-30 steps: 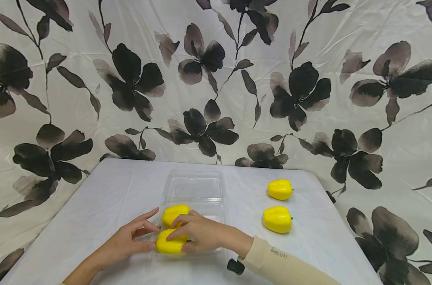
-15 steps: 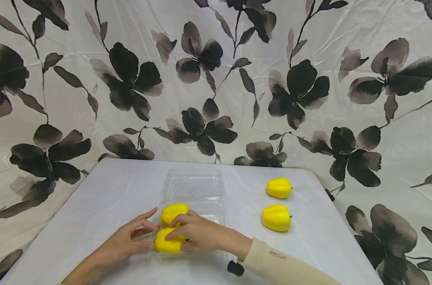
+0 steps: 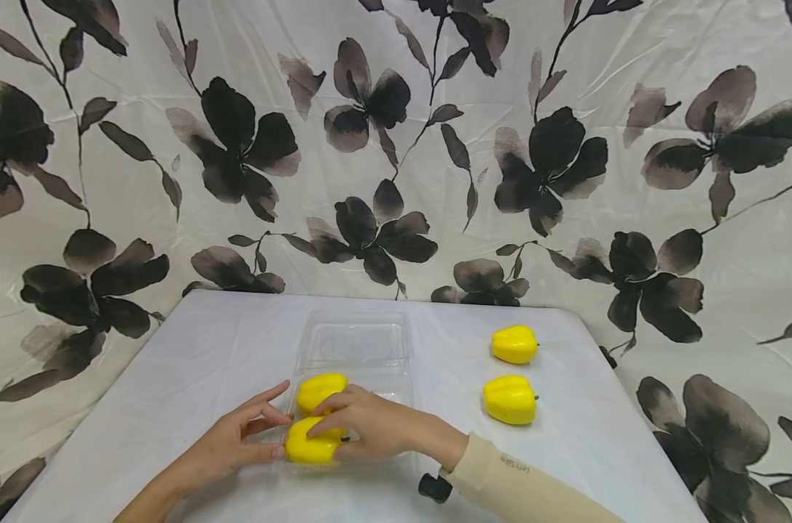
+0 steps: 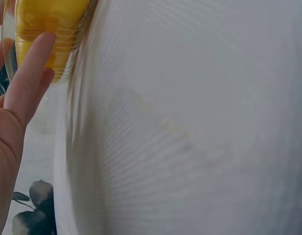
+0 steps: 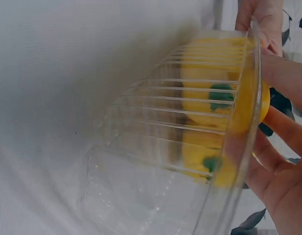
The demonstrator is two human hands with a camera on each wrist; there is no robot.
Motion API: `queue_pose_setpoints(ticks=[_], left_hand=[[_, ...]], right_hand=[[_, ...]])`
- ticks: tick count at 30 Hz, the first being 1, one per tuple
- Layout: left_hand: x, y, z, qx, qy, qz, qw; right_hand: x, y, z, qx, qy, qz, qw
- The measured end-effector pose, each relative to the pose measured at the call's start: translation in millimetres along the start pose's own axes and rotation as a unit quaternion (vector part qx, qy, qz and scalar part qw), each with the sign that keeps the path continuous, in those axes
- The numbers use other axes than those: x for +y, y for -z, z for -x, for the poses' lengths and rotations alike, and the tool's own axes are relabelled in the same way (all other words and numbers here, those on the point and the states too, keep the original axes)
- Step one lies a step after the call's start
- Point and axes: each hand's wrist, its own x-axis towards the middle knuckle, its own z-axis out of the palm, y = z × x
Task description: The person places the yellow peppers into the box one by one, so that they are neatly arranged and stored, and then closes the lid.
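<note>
A clear plastic clamshell container lies open with its lid folded back. In its base, a near yellow bell pepper and a far yellow bell pepper sit on the left side. My right hand reaches from above and grips the near one, thumb by its stem end. My left hand rests at the container's left side with fingers extended, and a fingertip touches the ridged wall in the left wrist view. Through the clear wall, the right wrist view shows both green stems.
Two more yellow bell peppers stand on the right of the white-covered table, one farther back and one nearer. A floral curtain hangs behind the table. A black wrist device sits under the right sleeve.
Both hands keep nearly the same place around the container and the near bell pepper. Only the head view shifts slightly.
</note>
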Motion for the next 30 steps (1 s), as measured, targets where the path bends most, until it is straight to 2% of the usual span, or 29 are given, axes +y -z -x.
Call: queue_pose_setpoints(ticks=[5, 11, 17, 25, 30], left_hand=[[0.7, 0.2, -1.1, 0.003, -0.012, 0.001, 0.9999], [0.8, 0.4, -1.1, 0.004, -0.005, -0.006, 1.0], [-0.5, -0.2, -0.7, 0.003, -0.008, -0.012, 0.9999], [-0.8, 0.1, -2.1, 0.005, -0.002, -0.013, 0.9999], [0.4, 0.6, -2.3, 0.007, 0.003, -0.018, 0.9998]], right_hand=[[1, 2, 2, 0.005, 0.008, 0.008, 1.0], [2, 5, 6, 0.01, 0.0, 0.001, 1.0], [1, 18, 15, 0.021, -0.007, -0.011, 1.0], [9, 42, 41, 0.035, -0.034, -0.02, 0.999], [21, 50, 63, 0.044, -0.068, -0.021, 0.997]])
